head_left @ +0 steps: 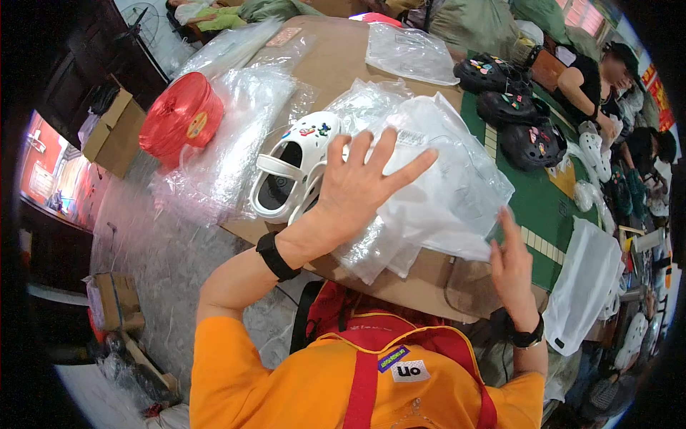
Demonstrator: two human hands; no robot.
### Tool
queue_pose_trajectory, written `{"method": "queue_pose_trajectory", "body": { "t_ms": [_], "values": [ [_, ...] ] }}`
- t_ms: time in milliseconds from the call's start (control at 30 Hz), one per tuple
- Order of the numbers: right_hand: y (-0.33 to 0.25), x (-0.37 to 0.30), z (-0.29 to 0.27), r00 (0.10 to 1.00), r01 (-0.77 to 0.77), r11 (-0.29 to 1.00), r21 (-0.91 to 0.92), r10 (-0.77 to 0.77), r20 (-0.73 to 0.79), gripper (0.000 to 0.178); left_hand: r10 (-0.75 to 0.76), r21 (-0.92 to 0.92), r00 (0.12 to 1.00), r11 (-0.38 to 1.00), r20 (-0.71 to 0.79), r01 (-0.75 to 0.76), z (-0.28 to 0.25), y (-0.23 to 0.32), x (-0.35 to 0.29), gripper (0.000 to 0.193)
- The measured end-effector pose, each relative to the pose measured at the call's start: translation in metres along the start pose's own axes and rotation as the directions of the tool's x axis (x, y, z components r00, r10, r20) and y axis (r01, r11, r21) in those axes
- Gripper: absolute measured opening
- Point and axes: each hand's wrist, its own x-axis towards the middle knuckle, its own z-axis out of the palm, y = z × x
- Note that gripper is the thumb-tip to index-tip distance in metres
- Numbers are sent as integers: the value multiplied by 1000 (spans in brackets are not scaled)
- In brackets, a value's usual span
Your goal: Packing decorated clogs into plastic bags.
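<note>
My left hand [355,187] is open, its fingers spread wide over a white translucent plastic bag [457,171] on the table. Under and just left of that hand sits a pair of white clogs [311,130] with colourful charms; part of the pair is hidden by my hand and wrist. At the bag's near right corner, my right hand [511,266] has its fingers stretched out and apart, with the thumb beside the bag's edge. Clear plastic bags [371,247] lie beneath the white bag and stick out toward me.
A red roll of plastic twine [181,120] stands on clear plastic sheeting [250,107] at the left. Black clogs with charms [530,143] sit on the green mat [529,204] at the right. A co-worker [582,86] sits beyond, near more white clogs [594,151].
</note>
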Motion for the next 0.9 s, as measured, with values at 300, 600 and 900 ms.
{"method": "queue_pose_trajectory", "body": {
  "t_ms": [300,600,900],
  "values": [
    [15,10,-3,980,18,999,27,-13,-196,47,-464,-458,882,770,77,445,-6,-49,-51,25],
    [27,48,-16,933,-36,965,258,124,-336,45,-440,-86,859,876,262,475,-11,-49,-111,24],
    [13,74,-51,720,206,958,201,-9,-694,54,-879,-677,427,183,212,713,0,-48,-137,40]
  ]
}}
